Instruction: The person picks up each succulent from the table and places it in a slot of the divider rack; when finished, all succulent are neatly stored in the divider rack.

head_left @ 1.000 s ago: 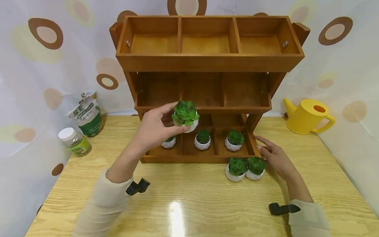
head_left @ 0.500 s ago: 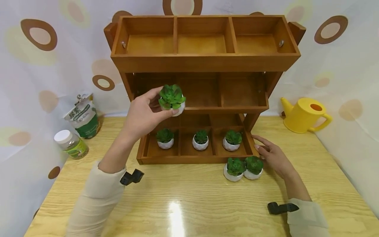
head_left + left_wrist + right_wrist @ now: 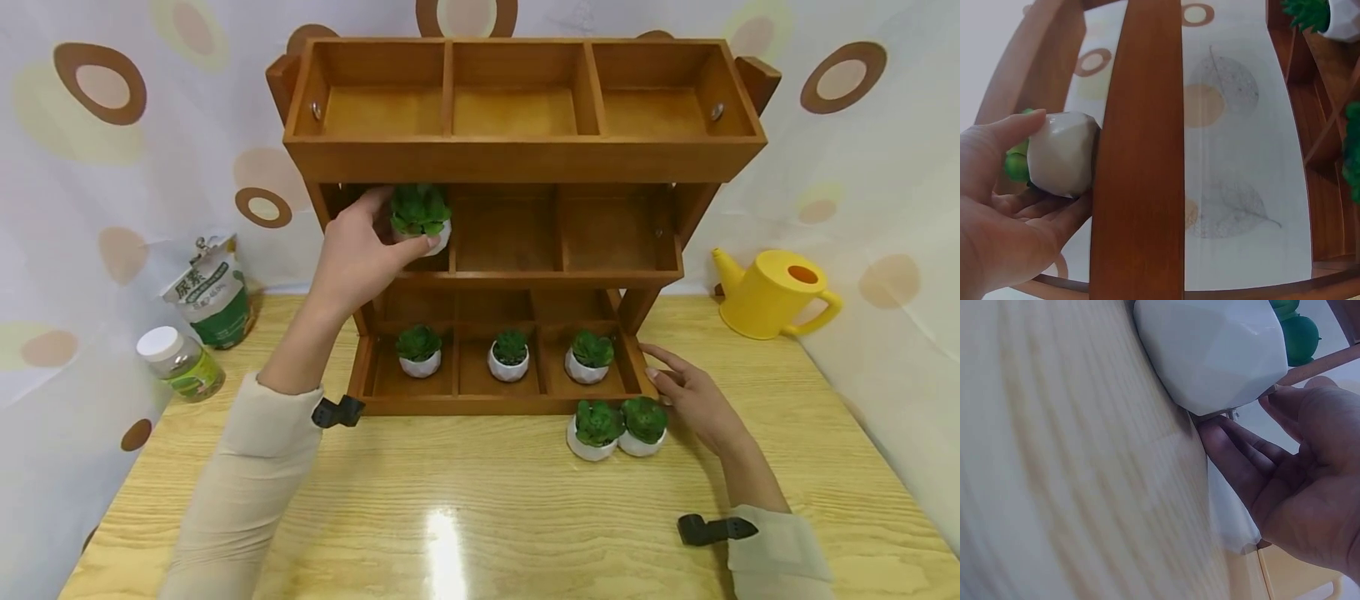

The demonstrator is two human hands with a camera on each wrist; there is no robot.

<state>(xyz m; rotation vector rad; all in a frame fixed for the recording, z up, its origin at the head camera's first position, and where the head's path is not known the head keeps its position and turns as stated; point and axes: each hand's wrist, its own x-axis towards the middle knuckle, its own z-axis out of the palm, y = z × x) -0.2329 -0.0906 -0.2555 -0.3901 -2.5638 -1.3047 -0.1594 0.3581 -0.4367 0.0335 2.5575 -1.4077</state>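
My left hand (image 3: 356, 254) grips a potted succulent (image 3: 420, 212) by its white faceted pot, at the left compartment of the wooden shelf's (image 3: 517, 160) middle tier. In the left wrist view, thumb and fingers hold the white pot (image 3: 1063, 153) close behind the tier's front board (image 3: 1138, 156); its leaves are mostly hidden. My right hand (image 3: 693, 400) rests against the right end of the bottom tier, its fingers touching the wood. Beside it on the table stand two potted succulents (image 3: 595, 429) (image 3: 643, 425), nearly touching. In the right wrist view one pot (image 3: 1213, 353) partly hides the fingertips.
Three potted succulents (image 3: 419, 350) (image 3: 509, 356) (image 3: 588, 357) sit in the bottom tier, one per compartment. A yellow watering can (image 3: 772, 293) stands at the right. On the left are a white-lidded jar (image 3: 182, 364) and a green-and-white pouch (image 3: 217, 296).
My left hand has carried the succulent up and leftward, from the middle tier's front edge to its left compartment. The right hand stays at the shelf's lower right end.
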